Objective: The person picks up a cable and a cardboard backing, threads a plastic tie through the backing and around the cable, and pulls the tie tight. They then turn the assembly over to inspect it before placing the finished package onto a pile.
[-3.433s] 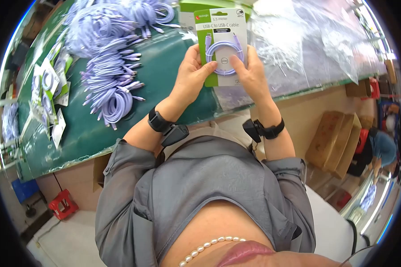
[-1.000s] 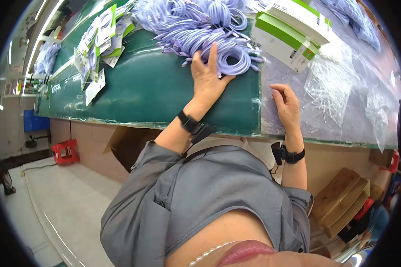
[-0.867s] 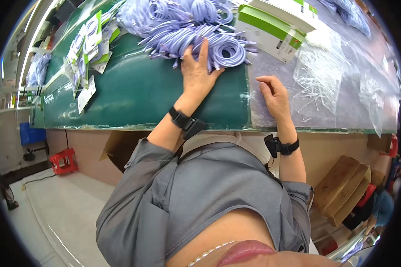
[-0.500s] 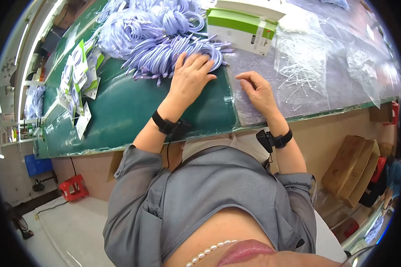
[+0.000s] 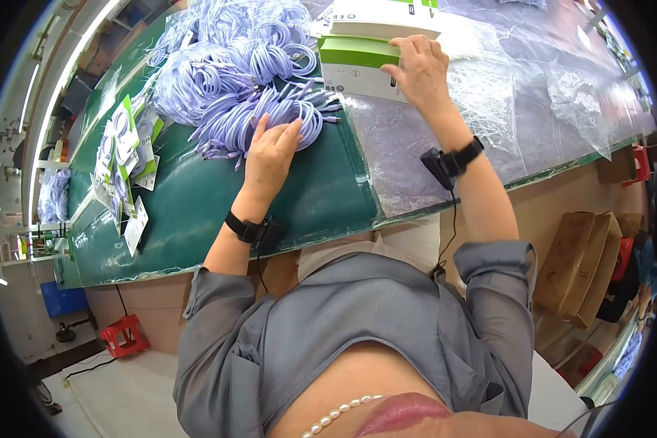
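Lilac cables [image 5: 270, 117] in coiled bundles lie heaped on the green mat. My left hand [image 5: 270, 157] rests against the near side of the front bundle, its visible fingers apart; the thumb is hidden. A white and green cardboard box [image 5: 358, 79] stands behind the bundle, to the right. At that box's right end is my right hand [image 5: 425, 71], with bent fingers over the upper edge and the thumb in front, a gap between thumb and forefinger. Whether it touches the box is hard to see.
Packaged cables on green and white cards [image 5: 124, 157] lie at the table's left. Thin white ties [image 5: 482, 102] are spread on the right, beside a clear plastic bag [image 5: 580, 109]. A cardboard carton [image 5: 573, 266] and a red stool [image 5: 124, 336] stand below.
My right hand has moved up from the grey surface to the box's right end. My left hand has shifted left and towards me along the cables. The view has moved slightly.
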`<state>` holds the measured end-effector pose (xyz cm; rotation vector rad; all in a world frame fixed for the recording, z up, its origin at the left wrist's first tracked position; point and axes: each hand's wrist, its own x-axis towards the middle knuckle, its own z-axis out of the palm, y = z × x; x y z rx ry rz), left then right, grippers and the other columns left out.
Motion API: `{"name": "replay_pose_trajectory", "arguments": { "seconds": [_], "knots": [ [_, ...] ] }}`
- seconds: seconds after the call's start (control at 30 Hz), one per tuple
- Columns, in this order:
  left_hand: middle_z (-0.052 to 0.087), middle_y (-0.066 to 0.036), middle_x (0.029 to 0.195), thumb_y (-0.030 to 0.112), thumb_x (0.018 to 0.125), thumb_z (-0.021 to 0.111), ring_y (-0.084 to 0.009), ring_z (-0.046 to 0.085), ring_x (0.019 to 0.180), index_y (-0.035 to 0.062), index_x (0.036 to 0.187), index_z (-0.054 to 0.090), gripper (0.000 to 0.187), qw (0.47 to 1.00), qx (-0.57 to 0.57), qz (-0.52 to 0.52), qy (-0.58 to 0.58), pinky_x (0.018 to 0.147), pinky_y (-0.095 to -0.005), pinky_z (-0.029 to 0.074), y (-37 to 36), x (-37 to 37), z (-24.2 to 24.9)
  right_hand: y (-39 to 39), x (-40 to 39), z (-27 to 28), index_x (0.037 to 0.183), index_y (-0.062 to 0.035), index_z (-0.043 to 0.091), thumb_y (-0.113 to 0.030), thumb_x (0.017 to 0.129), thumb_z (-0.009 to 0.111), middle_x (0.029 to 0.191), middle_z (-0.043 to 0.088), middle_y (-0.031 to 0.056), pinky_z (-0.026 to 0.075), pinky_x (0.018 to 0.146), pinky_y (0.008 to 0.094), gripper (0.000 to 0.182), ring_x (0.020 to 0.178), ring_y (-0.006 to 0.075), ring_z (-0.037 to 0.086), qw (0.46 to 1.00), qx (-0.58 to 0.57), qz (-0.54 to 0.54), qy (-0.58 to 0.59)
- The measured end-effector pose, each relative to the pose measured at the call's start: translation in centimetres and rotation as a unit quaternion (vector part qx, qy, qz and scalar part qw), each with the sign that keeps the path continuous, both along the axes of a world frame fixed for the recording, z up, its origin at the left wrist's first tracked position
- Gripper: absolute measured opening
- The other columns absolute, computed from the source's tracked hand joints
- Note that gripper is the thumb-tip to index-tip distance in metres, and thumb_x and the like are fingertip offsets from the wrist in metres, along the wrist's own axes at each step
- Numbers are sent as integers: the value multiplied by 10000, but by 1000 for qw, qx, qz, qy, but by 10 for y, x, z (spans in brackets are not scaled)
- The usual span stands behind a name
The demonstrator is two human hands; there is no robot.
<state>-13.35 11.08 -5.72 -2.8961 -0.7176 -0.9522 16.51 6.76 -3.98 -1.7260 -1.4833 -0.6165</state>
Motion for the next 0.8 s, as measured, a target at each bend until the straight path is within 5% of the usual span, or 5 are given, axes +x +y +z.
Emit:
{"name": "replay_pose_trajectory", "arguments": {
  "seconds": [0.17, 0.27, 0.4, 0.67, 0.8],
  "knots": [
    [663, -85, 879, 77, 890, 601, -195, 647, 816, 32, 1072, 631, 190, 989, -9, 57, -140, 830, -340, 507, 2, 4, 32, 14, 3, 7, 965, -125, 661, -230, 731, 752, 900, 613, 27, 347, 857, 375, 272, 990, 202, 512, 994, -90, -34, -43],
    [679, -80, 873, 82, 936, 541, -135, 651, 764, -3, 1045, 635, 168, 900, -323, 70, -283, 687, -251, 514, -7, 21, 59, 12, 6, 4, 948, -138, 680, -209, 737, 753, 846, 610, 13, 338, 855, 361, 234, 976, 187, 524, 999, -37, 15, 5],
    [686, -66, 851, 82, 952, 510, -78, 619, 692, -16, 1051, 631, 185, 793, -485, -65, -363, 606, -217, 485, 3, 56, 44, 3, 7, 12, 943, -138, 693, -179, 763, 737, 791, 608, 17, 383, 801, 344, 190, 877, 191, 552, 995, 44, 88, -8],
    [615, -71, 793, 80, 894, 601, -146, 587, 594, -7, 931, 662, 113, 922, -280, -118, -240, 574, -264, 482, 25, 108, 51, -16, 20, 54, 908, -57, 685, -250, 784, 738, 764, 622, 47, 450, 619, 282, 235, 703, 154, 558, 920, -167, 217, 281],
    [576, -94, 791, 79, 847, 647, -203, 596, 626, 0, 879, 668, 87, 942, -238, -109, -211, 587, -295, 479, 26, 127, 50, -26, 16, 49, 865, -35, 670, -302, 749, 772, 733, 621, 33, 448, 626, 270, 309, 694, 121, 558, 942, -183, 174, 221]
  ]
}}
